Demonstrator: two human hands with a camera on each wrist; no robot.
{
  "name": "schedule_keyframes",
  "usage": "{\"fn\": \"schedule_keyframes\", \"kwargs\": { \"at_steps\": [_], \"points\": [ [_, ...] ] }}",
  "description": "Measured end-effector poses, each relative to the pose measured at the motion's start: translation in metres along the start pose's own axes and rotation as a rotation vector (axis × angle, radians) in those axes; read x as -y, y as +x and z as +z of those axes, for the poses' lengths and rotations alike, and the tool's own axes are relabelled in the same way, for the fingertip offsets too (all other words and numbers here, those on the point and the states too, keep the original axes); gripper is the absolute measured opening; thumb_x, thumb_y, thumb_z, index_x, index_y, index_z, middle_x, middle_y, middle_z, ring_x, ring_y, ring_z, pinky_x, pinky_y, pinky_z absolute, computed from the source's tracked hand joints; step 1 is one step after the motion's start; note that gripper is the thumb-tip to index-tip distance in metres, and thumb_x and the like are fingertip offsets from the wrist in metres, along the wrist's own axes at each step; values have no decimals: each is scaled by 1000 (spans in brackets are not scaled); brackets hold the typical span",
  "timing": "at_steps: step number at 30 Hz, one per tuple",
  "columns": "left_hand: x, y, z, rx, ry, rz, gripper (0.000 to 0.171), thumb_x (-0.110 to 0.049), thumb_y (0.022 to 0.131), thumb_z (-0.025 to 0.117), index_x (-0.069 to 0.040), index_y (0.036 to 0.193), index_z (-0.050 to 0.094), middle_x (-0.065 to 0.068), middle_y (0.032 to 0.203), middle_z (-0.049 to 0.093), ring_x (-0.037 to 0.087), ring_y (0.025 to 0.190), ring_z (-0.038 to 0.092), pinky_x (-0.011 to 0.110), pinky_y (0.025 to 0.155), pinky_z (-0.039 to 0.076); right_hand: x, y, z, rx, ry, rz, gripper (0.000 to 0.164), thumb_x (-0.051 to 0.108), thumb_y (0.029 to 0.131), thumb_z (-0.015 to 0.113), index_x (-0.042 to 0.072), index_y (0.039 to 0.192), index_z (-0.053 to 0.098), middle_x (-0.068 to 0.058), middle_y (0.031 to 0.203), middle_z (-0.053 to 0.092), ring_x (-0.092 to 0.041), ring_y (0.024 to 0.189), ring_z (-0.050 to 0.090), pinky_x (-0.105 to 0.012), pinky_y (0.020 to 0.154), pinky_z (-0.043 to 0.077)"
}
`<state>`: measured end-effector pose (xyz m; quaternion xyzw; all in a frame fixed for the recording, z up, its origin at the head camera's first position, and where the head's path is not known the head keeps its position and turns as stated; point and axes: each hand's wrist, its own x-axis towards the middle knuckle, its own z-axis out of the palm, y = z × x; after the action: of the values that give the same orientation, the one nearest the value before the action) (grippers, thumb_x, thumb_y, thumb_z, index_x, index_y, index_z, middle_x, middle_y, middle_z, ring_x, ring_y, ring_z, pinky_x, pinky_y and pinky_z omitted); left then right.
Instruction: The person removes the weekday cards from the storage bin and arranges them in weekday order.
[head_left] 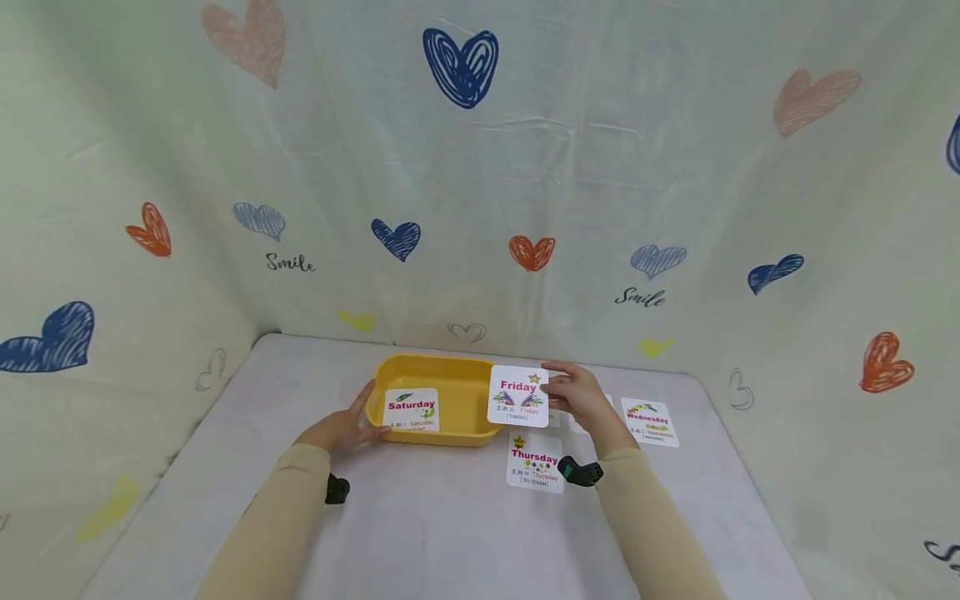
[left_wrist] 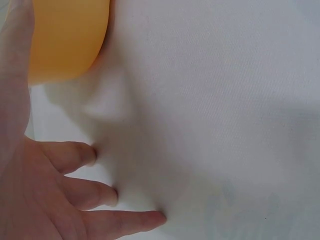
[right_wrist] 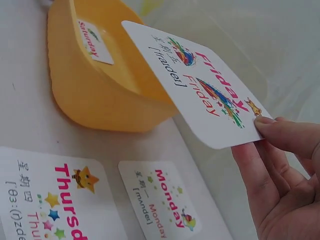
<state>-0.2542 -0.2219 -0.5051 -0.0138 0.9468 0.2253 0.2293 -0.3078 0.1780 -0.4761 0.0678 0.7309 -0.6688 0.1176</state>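
Observation:
In the head view a yellow plastic tray [head_left: 465, 383] stands near the back of the table. A Saturday card [head_left: 411, 407] lies inside it, towards the left. My left hand [head_left: 341, 429] is at the tray's left front corner, touching its outside; in the left wrist view several fingers [left_wrist: 90, 194] are spread low beside the tray. My right hand [head_left: 581, 398] pinches a Friday card [head_left: 518, 397] by its right edge, thumb on the printed face. That card is held tilted in the air by the tray's right end, partly covering it in the right wrist view.
A Thursday card [head_left: 534, 462] lies in front of the tray's right end. A Monday card [right_wrist: 162, 200] lies to the tray's right. A Wednesday card [head_left: 649, 422] is farther right. Another card, mostly hidden by my right hand, lies between them. A heart-printed curtain [head_left: 465, 167] surrounds the table.

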Motion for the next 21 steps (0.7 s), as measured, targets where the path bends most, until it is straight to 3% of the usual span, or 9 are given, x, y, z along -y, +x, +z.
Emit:
{"fn": "schedule_keyframes", "kwargs": {
  "at_steps": [13, 21],
  "points": [
    [1, 0, 0, 9, -12, -1, 104, -64, 87, 58, -15, 156, -4, 39, 138, 40, 57, 120, 44, 67, 98, 36, -29, -28, -47, -88, 29, 49, 46, -1, 93, 61, 2, 138, 50, -11, 98, 67, -18, 77, 68, -26, 65, 57],
    [2, 3, 1, 6, -9, 42, 105, -63, 87, 58, -13, 156, -4, 40, 133, 45, 57, 118, 47, 66, 98, 38, -49, -44, -68, -121, 22, 67, 45, -4, 94, 57, -2, 138, 49, -6, 91, 64, -14, 74, 66, -25, 62, 57]
  ]
}}
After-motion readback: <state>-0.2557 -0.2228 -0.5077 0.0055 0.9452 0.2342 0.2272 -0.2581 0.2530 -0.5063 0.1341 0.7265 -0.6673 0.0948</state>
